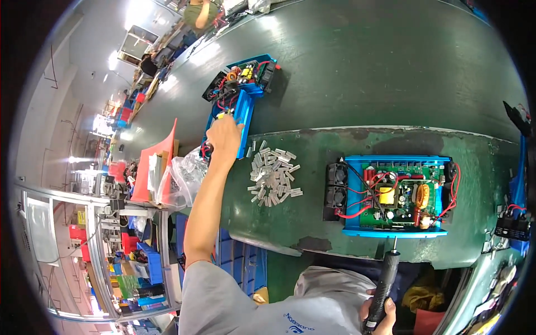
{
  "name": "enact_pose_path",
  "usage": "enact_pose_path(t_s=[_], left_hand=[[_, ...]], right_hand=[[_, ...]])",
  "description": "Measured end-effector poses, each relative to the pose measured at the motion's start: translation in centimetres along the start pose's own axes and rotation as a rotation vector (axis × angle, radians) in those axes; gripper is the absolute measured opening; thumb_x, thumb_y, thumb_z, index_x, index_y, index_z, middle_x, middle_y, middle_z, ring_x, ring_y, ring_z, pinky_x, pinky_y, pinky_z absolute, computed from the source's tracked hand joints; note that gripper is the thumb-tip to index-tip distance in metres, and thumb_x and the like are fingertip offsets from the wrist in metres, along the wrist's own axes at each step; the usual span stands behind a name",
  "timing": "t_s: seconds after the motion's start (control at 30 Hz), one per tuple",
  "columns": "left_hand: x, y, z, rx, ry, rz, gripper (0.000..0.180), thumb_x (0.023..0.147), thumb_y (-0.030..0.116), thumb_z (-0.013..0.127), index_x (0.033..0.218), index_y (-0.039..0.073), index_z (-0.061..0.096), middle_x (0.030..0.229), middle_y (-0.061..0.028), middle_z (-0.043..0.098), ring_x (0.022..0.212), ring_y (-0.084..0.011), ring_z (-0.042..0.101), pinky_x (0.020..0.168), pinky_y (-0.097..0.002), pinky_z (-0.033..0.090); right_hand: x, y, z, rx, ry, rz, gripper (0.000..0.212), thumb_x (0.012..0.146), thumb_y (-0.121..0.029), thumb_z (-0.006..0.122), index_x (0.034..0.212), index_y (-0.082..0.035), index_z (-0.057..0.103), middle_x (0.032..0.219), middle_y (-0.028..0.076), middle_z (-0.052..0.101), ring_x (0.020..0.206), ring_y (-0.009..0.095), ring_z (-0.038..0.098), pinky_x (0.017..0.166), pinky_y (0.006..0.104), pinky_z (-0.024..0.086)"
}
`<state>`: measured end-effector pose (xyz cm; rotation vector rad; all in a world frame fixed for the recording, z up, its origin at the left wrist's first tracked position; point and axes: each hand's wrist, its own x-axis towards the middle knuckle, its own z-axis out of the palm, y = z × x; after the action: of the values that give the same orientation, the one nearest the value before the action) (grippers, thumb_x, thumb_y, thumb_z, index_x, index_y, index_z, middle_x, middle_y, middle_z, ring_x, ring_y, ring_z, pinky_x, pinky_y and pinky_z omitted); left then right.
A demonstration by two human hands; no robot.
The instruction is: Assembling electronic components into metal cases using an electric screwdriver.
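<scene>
My left hand (225, 137) reaches far to the left, its fingers closed on the near end of an open blue power inverter (244, 114); its fingertips are partly hidden. Behind that one, and touching it, is a second blue inverter (248, 74) with wires and coils showing. Low at the right, my right hand (382, 318) is wrapped round a black electric screwdriver (384, 287), its bit pointing up toward the bench edge. Just beyond the bit lies another open blue inverter (396, 195), with a green circuit board, red wires, a yellow transformer and black fans on its left.
A heap of small clear and silvery pieces (273, 176) lies on the green bench (312, 223). Left of it are a clear plastic bag (190, 176) and an orange-red sheet (156, 167). Another blue unit (516, 206) stands at the right rim. People work at the far left.
</scene>
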<state>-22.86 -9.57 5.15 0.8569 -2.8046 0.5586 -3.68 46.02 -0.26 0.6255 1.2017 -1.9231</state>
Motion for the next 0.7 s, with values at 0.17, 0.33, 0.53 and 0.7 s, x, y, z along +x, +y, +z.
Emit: enact_pose_path(t_s=[0.17,0.33,0.53,0.7], left_hand=[[2.7,-0.1,-1.1,0.013,-0.105,0.009,0.043,0.071,0.042,0.082,0.089,0.005,0.073,0.09,-0.0196,0.073,0.087,-0.0382,0.072,0.076,-0.048,0.057],[3.8,-3.0,-1.7,-0.081,-0.095,0.007,0.044,0.069,0.041,0.076,0.092,0.004,0.074,0.094,-0.0214,0.073,0.091,-0.0379,0.072,0.078,-0.0483,0.057],[1.6,-4.6,-12.4,-0.173,-0.04,0.025,0.054,0.074,0.055,0.075,0.105,0.011,0.076,0.1,-0.0178,0.074,0.096,-0.0365,0.071,0.085,-0.0462,0.055],[-7.3,-8.6,-17.9,-0.147,0.188,0.104,0.042,0.078,0.048,0.075,0.104,0.016,0.078,0.088,-0.0148,0.074,0.085,-0.035,0.071,0.078,-0.0474,0.055]], right_hand=[[-0.3,-0.2,-1.1,-0.034,-0.052,0.046,0.063,0.092,-0.066,0.046,0.069,-0.008,0.054,0.056,0.0,0.048,0.045,0.012,0.039,0.044,0.0266,0.026],[-0.6,-0.5,0.0,-0.079,0.118,0.114,0.064,0.091,-0.069,0.046,0.069,-0.009,0.053,0.052,-0.002,0.043,0.045,0.013,0.038,0.045,0.0278,0.026],[0.4,-0.1,0.3,-0.062,0.048,0.027,0.068,0.087,-0.074,0.046,0.064,-0.01,0.049,0.052,0.0,0.041,0.045,0.015,0.037,0.043,0.0288,0.025],[1.6,1.2,-0.2,0.057,-0.067,-0.146,0.061,0.099,-0.058,0.04,0.114,0.0,0.053,0.053,0.004,0.045,0.042,0.014,0.042,0.038,0.0266,0.032]])
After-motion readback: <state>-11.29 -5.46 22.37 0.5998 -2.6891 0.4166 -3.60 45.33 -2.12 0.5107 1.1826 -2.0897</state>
